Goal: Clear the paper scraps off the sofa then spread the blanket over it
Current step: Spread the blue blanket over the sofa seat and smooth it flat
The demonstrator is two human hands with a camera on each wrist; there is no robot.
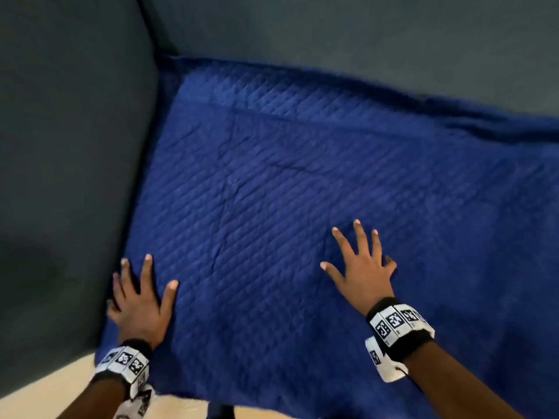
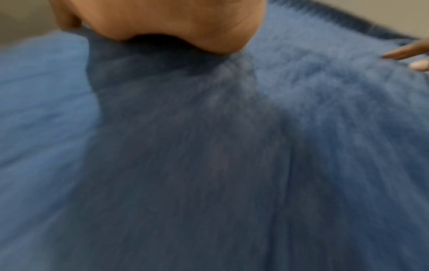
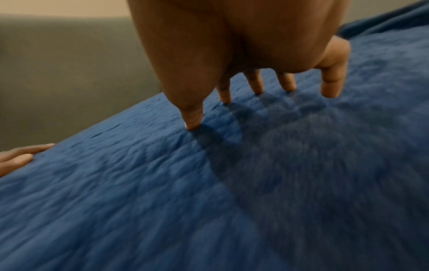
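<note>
A blue quilted blanket lies spread flat over the seat of the grey sofa, its far edge bunched along the backrest. My left hand rests flat on the blanket's left edge beside the armrest, fingers straight and spread. My right hand presses on the blanket further right, fingers splayed. In the right wrist view the fingertips touch the blanket. The left wrist view is blurred: my palm sits on blue fabric. No paper scraps show.
The sofa's armrest rises at the left and its backrest runs along the top. A strip of pale floor shows at the bottom left, below the blanket's front edge.
</note>
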